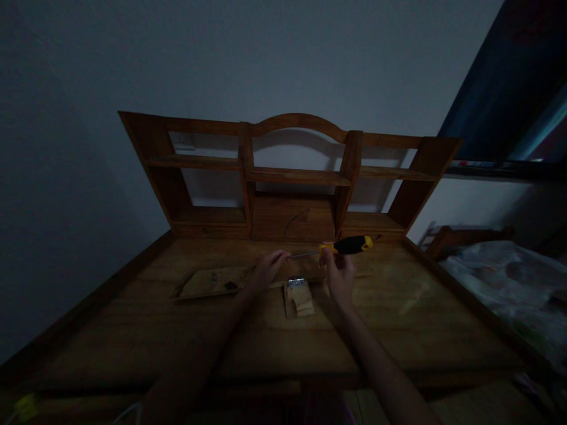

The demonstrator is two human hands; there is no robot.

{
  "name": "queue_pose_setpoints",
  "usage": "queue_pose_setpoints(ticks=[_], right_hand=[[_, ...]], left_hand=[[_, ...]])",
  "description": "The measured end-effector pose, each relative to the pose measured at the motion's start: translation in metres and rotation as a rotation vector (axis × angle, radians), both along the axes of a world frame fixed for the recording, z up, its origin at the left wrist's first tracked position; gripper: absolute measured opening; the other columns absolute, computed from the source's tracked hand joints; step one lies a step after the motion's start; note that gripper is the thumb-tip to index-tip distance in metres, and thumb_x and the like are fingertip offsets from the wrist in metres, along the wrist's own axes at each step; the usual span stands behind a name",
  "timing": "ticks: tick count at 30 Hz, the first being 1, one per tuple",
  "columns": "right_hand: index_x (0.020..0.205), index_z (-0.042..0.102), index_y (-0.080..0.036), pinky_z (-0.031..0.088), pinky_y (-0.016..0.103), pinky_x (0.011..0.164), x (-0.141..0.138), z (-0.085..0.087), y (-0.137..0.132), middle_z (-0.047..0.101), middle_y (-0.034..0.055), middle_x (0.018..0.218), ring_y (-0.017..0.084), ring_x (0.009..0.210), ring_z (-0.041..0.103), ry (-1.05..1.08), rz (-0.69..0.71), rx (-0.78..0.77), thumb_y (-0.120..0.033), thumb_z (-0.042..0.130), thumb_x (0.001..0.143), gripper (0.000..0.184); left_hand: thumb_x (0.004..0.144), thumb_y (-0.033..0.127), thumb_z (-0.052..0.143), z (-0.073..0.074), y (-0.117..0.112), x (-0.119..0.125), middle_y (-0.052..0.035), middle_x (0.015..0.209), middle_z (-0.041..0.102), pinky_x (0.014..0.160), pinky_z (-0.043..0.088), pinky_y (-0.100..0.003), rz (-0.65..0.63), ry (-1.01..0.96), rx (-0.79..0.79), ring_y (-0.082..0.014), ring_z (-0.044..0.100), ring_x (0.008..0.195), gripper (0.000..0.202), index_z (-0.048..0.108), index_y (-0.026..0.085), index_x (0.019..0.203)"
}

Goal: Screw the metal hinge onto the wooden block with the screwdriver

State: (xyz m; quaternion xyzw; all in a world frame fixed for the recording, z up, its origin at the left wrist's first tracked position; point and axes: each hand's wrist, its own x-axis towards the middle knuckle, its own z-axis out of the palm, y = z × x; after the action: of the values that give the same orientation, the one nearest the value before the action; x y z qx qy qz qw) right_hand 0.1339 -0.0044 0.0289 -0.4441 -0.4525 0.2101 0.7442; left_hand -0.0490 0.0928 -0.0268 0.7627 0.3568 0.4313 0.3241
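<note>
While the right hand (341,276) grasped the screwdriver (351,245) by the front of its handle, the left hand (268,268) had its fingers closed at the tip of the shaft. The screwdriver was almost level above the desk (394,330), with its handle end toward the right. Lower, between the two wrists, lay the block (301,296) with a metal piece, well apart from the front edge, so a broad strip of surface was open there. Behind the left forearm lay the board (212,282), whose end pointed to the left rim (104,289) without touching it. Rightward, the open room was wider, as far as the right rim (460,295). At the back edge, the shelf (296,175) limited the space.
</note>
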Motion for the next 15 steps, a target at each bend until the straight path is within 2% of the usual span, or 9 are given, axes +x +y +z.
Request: queue_pose_setpoints(ticks=[3, 10, 15], right_hand=[[0.09, 0.062, -0.019, 0.043, 0.026, 0.06, -0.003, -0.003, 0.002, 0.059, -0.001, 0.071, 0.013, 0.064, 0.053, -0.031, 0.034, 0.0, -0.047, 0.065, 0.088, 0.028], [0.095, 0.059, -0.022, 0.039, 0.024, 0.056, -0.012, -0.016, 0.005, 0.055, -0.0026, 0.073, 0.012, 0.062, 0.051, -0.109, 0.155, -0.057, -0.046, 0.064, 0.089, 0.025], [0.096, 0.06, -0.021, 0.039, 0.026, 0.058, -0.011, -0.015, 0.003, 0.056, -0.002, 0.072, 0.014, 0.063, 0.052, -0.229, 0.133, -0.08, -0.046, 0.061, 0.091, 0.025]], left_hand=[[0.097, 0.047, 0.045, -0.005, 0.006, -0.001, -0.0055, 0.091, 0.071, 0.077, 0.053, -0.03, 0.038, -0.106, -0.057, -0.0172, 0.066, 0.081, 0.037, 0.067, 0.017, 0.098], [0.095, 0.049, 0.047, -0.011, 0.008, 0.0, -0.0068, 0.094, 0.072, 0.079, 0.053, -0.031, 0.03, -0.106, -0.05, -0.0185, 0.067, 0.086, 0.037, 0.068, 0.018, 0.097], [0.095, 0.048, 0.049, -0.012, 0.009, 0.0, -0.0073, 0.094, 0.072, 0.077, 0.054, -0.031, 0.014, -0.124, -0.073, -0.0184, 0.067, 0.082, 0.037, 0.069, 0.017, 0.098]])
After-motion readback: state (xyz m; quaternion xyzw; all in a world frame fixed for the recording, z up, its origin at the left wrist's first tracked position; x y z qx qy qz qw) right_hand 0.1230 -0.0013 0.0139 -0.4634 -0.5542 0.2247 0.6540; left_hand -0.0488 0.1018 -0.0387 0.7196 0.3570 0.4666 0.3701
